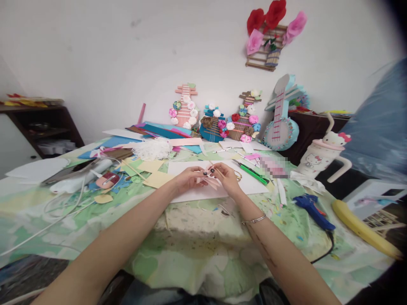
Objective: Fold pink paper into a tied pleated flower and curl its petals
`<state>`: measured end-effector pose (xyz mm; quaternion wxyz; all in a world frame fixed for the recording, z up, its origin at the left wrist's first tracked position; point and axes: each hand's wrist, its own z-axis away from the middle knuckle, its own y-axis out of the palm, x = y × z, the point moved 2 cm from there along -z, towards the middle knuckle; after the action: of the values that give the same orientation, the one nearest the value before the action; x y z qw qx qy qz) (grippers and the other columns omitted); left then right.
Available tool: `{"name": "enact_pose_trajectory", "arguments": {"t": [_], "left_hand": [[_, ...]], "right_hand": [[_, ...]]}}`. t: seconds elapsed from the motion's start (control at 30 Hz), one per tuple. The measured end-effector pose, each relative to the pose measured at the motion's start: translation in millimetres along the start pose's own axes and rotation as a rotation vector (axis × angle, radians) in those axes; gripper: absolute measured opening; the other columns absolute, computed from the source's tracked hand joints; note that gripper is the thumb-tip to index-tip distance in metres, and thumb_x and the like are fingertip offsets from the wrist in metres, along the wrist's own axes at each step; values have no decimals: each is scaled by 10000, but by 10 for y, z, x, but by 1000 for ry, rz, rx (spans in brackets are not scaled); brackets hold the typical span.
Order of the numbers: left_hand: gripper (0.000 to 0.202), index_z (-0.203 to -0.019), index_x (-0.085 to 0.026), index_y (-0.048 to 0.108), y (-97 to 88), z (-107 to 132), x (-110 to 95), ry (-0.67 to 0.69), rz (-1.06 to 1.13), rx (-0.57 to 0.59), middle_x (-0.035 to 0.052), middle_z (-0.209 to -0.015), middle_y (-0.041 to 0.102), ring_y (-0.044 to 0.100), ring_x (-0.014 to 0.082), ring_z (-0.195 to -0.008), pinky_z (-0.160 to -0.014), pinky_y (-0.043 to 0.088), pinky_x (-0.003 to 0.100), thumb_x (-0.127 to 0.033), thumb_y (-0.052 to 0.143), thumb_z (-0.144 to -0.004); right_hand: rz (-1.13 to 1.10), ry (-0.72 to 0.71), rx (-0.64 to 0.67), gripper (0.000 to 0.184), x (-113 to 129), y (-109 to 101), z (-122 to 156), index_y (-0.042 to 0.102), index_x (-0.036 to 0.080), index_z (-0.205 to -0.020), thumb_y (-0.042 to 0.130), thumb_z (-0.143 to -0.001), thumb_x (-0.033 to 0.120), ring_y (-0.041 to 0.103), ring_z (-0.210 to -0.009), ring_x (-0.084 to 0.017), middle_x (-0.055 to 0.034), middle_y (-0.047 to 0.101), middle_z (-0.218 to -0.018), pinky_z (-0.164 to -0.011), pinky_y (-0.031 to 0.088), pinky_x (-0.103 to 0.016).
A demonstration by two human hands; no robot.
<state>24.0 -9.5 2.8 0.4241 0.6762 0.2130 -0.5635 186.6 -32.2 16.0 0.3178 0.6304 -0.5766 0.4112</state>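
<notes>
- Though partly hidden, pink paper (213, 183) is pinched by the left hand (190, 178) and right hand (227, 177) over a white sheet (252, 186).
- Its exact shape is unclear.
- Pixelation masks a pink item (275, 170) rightward.

Rightward obstacle: glue gun (314, 210) (corded)

Pale pink paper (212, 183), lower edges fanned, between left hand (191, 178) and right hand (227, 178), over white sheet (246, 185).
</notes>
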Motion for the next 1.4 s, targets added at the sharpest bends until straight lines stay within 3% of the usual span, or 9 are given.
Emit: {"name": "enact_pose_trajectory", "arguments": {"t": [0.13,0.3,0.47,0.83,1.07,1.27,1.4], "left_hand": [[313,-825,-129,567,-48,-42,41,23,-60,-26,60,-735,638,652,189,-663,-555,481,259,-204,769,-598],[289,-807,-133,573,-16,-25,18,68,-95,-38,6,-639,612,546,76,-480,-565,464,237,-236,759,-611],[276,-775,-123,587,-12,-30,8,103,-107,-63,1,-597,605,527,74,-450,-504,424,211,-219,762,-584],[333,-879,-108,676,15,-21,39,91,-117,-59,78,-761,677,621,156,-653,-641,482,282,-263,771,-599],[384,-929,-104,698,-3,-36,58,85,-173,-50,109,-830,690,616,160,-668,-647,468,276,-273,762,-590],[325,-921,-102,712,-19,-50,18,215,-420,-75,44,-647,662,522,96,-520,-535,388,216,-292,704,-657],[312,-907,-114,724,-6,-42,-22,307,-617,-181,75,-795,707,606,164,-698,-614,438,232,-308,692,-664]], "right_hand": [[64,-17,-49,273,40,-26,14,614,191,-807,604,-760,460,586,-700,-140,-7,643,-718,-688,442,-258],[38,26,-71,202,48,-21,31,597,190,-728,676,-689,372,573,-669,-140,-4,647,-733,-638,431,-250],[53,43,-61,163,66,-14,34,612,189,-725,694,-635,297,566,-638,-133,8,636,-697,-625,440,-256],[-60,68,-69,199,70,19,36,608,211,-699,740,-576,294,625,-659,-182,3,664,-698,-666,524,-340],[69,17,-149,119,2,-32,17,610,206,-661,703,-607,256,572,-587,-147,19,622,-631,-594,475,-287],[114,7,-162,90,-22,-57,10,612,215,-652,689,-621,248,560,-595,-154,16,619,-635,-598,448,-288],[192,-26,-209,79,-73,-92,1,610,213,-644,684,-629,237,548,-593,-153,14,605,-623,-578,432,-278]]}}
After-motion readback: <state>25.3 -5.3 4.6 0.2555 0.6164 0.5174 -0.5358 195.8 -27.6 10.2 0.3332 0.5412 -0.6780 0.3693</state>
